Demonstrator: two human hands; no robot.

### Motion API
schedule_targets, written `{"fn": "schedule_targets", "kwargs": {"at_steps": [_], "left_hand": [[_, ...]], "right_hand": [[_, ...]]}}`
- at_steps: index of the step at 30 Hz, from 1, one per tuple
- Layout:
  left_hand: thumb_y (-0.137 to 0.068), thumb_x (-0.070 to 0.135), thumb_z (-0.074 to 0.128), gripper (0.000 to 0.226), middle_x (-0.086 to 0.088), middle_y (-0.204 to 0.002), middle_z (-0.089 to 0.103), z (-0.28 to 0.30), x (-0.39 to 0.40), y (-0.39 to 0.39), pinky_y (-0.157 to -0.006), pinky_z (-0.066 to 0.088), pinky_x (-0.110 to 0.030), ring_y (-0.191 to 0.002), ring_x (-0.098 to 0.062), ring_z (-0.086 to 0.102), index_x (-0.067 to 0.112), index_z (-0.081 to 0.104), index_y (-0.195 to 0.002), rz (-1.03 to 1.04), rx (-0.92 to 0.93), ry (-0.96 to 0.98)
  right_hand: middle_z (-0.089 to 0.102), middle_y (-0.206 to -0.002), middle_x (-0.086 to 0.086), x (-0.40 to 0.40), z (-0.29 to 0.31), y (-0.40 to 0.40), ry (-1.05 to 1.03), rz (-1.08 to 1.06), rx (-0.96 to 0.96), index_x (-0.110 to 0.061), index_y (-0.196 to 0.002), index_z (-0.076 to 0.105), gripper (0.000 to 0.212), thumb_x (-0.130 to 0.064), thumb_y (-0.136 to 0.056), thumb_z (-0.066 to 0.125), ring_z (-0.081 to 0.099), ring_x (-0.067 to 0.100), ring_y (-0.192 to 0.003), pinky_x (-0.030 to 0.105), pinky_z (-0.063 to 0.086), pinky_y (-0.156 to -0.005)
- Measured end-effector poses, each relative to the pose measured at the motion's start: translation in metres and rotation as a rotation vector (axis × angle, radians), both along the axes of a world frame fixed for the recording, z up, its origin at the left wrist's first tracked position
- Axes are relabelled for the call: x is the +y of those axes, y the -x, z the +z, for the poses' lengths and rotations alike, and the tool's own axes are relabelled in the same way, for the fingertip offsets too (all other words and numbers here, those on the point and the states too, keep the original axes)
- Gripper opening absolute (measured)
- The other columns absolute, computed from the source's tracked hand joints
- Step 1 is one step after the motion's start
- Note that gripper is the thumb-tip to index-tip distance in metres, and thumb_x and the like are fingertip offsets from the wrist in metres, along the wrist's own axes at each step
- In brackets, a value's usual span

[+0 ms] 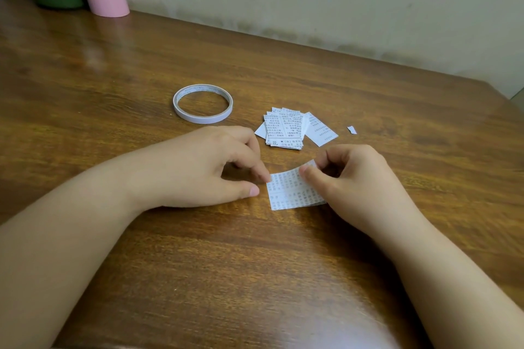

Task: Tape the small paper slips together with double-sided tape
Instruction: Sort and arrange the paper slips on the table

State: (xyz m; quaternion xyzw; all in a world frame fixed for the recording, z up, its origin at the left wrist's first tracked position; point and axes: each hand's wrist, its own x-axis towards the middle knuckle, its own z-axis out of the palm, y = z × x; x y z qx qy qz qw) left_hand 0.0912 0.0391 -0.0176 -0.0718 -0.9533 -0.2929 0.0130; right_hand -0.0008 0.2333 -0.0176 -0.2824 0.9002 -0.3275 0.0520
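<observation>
White printed slip (293, 191) lies on the wooden bench (141, 278) between both hands. Left hand (209, 167) pins its left edge with one fingertip, likely to stop sliding. Right hand (354, 178) pinches the raised far corner between thumb and fingers, perhaps peeling tape backing; cannot confirm. Spare slips (286, 129) and tape roll (202, 103) wait just beyond, within reach.

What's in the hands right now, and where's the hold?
A printed paper slip. The right hand pinches its upper right corner; the left hand presses a fingertip on its upper left corner.
</observation>
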Motion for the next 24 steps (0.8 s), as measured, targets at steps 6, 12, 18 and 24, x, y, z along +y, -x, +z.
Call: {"fn": "schedule_targets", "kwargs": {"at_steps": [6,12,18,24], "left_hand": [[-0.083,0.034,0.068,0.025,0.019,-0.1,0.052,-0.001,0.001,0.0,-0.086,0.034,-0.013,-0.104,-0.001,0.046,0.043,0.068,-0.106,-0.04,-0.022,0.061],[-0.083,0.035,0.067,0.024,0.02,-0.1,0.051,-0.001,0.002,0.002,-0.084,0.032,-0.009,-0.103,0.0,0.044,0.044,0.067,-0.105,-0.04,-0.018,0.088],[-0.084,0.037,0.063,0.02,0.02,-0.097,0.052,-0.001,0.005,0.002,-0.08,0.033,-0.008,-0.102,-0.002,0.043,0.044,0.068,-0.102,-0.013,-0.016,0.083],[-0.084,0.036,0.064,0.018,0.019,-0.096,0.053,-0.002,0.005,0.002,-0.076,0.032,-0.005,-0.1,-0.003,0.045,0.043,0.069,-0.1,-0.011,-0.012,0.045]], "right_hand": [[0.047,-0.041,-0.021,0.0,0.0,0.0,0.003,-0.001,0.001,-0.018,-0.061,0.059,0.028,-0.029,-0.086,0.065,0.046,-0.003,-0.044,0.008,0.032,-0.042],[0.047,-0.041,-0.02,0.0,-0.001,0.001,0.008,0.005,0.004,-0.018,-0.061,0.059,0.028,-0.029,-0.085,0.066,0.046,-0.002,-0.044,0.008,0.033,-0.042],[0.062,-0.06,-0.003,0.005,0.001,0.003,0.01,-0.001,0.017,-0.014,-0.063,0.061,0.025,-0.03,-0.076,0.076,0.05,0.003,-0.052,0.012,0.036,-0.047],[0.068,-0.08,-0.013,0.011,0.004,0.005,-0.034,0.033,-0.042,-0.022,-0.062,0.061,0.023,-0.03,-0.077,0.076,0.059,-0.003,-0.063,0.009,0.041,-0.056]]}}
